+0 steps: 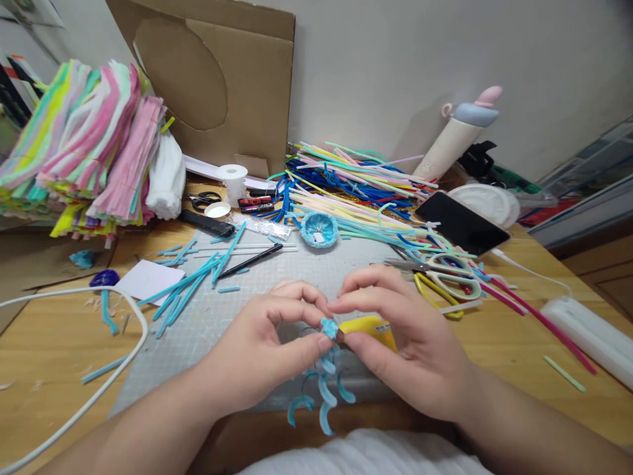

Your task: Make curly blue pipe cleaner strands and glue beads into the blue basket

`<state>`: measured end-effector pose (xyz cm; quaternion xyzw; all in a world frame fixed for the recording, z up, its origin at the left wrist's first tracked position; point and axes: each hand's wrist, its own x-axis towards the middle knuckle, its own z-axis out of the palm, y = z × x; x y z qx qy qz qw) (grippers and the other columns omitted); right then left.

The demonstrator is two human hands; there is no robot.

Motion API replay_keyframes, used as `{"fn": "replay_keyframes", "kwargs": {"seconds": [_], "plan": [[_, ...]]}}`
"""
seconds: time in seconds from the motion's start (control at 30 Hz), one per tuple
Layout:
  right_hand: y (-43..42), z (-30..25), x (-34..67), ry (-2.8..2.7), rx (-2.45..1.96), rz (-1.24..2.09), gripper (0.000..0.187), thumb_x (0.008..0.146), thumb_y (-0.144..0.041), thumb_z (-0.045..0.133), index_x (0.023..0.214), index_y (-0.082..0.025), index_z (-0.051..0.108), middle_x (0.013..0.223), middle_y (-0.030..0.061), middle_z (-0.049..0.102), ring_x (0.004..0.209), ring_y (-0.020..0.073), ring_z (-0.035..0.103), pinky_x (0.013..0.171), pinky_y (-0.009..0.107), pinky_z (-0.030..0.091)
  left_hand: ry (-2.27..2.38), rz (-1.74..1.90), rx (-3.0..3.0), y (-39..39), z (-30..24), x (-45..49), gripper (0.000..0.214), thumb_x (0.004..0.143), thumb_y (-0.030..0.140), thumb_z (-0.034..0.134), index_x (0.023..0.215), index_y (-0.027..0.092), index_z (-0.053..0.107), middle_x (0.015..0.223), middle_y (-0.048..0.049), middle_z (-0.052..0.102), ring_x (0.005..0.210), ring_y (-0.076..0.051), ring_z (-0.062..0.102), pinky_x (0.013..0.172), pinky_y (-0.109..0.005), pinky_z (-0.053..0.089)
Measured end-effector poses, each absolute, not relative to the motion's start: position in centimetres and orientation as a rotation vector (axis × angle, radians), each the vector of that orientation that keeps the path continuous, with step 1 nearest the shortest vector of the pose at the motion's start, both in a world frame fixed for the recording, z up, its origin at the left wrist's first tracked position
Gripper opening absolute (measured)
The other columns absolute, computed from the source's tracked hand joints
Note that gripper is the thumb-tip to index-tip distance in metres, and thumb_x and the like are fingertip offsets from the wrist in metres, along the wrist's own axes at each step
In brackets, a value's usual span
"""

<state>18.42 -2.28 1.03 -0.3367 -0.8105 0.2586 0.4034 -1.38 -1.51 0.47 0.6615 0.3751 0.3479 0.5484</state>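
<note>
Both of my hands meet over a grey cutting mat on the wooden table. My left hand pinches a small light-blue pipe-cleaner piece, whose curled blue strands hang down below it. My right hand is closed with its fingertips on the same piece, and a yellow object sits tucked in its palm. A round blue woven cup lies farther back on the mat.
Loose blue pipe-cleaner lengths and a black pen lie left of my hands. Scissors and a dark phone are on the right. Coloured pipe-cleaner bundles, cardboard, a tape roll and a bottle stand behind.
</note>
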Motion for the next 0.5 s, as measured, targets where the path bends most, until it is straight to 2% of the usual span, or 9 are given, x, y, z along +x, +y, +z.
{"fn": "replay_keyframes", "kwargs": {"seconds": [0.13,0.5], "plan": [[-1.97,0.66,18.51,-2.080,-0.857,0.813,0.020,0.086,-0.014,0.059,0.102,-0.023,0.065,0.106,0.0040,0.056,0.103,0.0192,0.055,0.091,0.040,0.039,0.870,0.780,1.638,-1.48,0.57,-1.44,0.009,0.079,0.019,0.065,0.076,0.020,0.074,0.097,-0.0038,0.064,0.099,-0.020,0.058,0.092,-0.035,0.041],[-1.91,0.61,18.40,-2.068,-0.913,0.789,0.013,0.083,-0.015,0.063,0.093,-0.023,0.059,0.101,0.0017,0.056,0.098,0.0184,0.055,0.090,0.040,0.034,0.883,0.810,1.599,-1.36,0.25,-1.51,0.004,0.077,0.022,0.071,0.079,0.022,0.075,0.097,-0.0025,0.065,0.099,-0.019,0.059,0.093,-0.035,0.041]]}}
